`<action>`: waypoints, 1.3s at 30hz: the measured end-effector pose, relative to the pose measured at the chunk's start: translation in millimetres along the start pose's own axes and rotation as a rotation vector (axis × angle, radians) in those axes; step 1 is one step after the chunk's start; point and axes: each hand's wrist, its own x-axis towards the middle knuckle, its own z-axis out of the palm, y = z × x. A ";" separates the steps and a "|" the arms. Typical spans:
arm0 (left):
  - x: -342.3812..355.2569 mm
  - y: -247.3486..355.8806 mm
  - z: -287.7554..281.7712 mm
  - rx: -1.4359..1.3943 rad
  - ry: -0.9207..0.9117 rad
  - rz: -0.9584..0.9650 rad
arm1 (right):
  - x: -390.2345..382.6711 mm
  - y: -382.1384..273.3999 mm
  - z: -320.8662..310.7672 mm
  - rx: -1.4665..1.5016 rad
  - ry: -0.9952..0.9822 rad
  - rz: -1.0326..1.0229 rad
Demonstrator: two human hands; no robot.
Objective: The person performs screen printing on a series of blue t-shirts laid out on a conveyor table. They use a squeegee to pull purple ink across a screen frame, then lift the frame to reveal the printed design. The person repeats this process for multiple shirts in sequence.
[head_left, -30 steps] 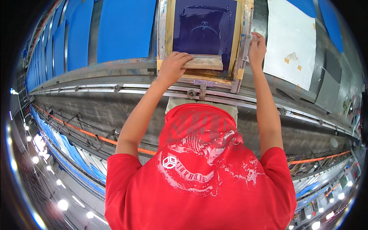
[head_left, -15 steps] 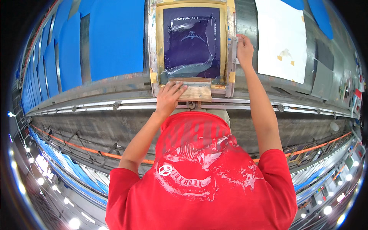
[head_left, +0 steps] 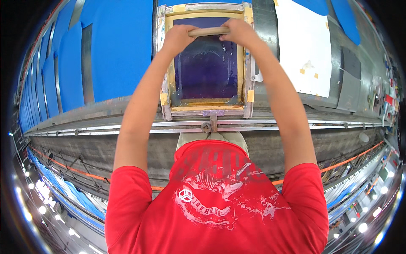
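Note:
Both of my hands grip a wooden squeegee (head_left: 209, 31) near the far end of a screen-printing frame (head_left: 169, 106). My left hand (head_left: 179, 39) is closed round its left end and my right hand (head_left: 239, 33) round its right end, both arms stretched forward. Below the squeegee, the dark purple mesh (head_left: 206, 78) shows wet streaks and a faint curved design. Yellow tape borders the mesh and marks the frame's corners. The squeegee's lower edge is hard to make out from above. A metal bracket (head_left: 254, 72) sits on the frame's right side, partly behind my right forearm.
Blue fabric pieces (head_left: 120, 51) lie along the long table to the left. A white sheet (head_left: 304, 51) with tape bits lies at right, beside grey pieces (head_left: 353, 80). A metal rail (head_left: 169, 126) runs along the table's near edge, with a knob by the frame.
My right hand has left the bracket and taken hold of the squeegee. With my left hand still on it, the squeegee has moved from the near end to the far end.

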 end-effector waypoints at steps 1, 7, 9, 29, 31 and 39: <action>-9.5 -2.8 17.8 0.012 0.114 0.056 | 0.6 5.8 21.5 -0.028 0.036 -0.023; -129.8 13.9 79.4 0.078 0.345 0.198 | -123.0 -34.2 109.7 0.188 0.421 -0.044; -153.3 15.9 79.0 0.042 0.329 0.235 | -146.5 -45.3 116.7 0.197 0.363 -0.016; -133.7 11.4 61.5 -0.088 0.268 0.201 | -131.1 -46.4 103.9 0.188 0.392 -0.016; -107.4 5.5 44.9 -0.138 0.199 0.177 | -101.7 -31.5 86.8 0.136 0.337 -0.036; -22.1 -4.0 32.0 -0.015 0.245 0.130 | -27.6 -11.1 70.4 -0.030 0.540 0.058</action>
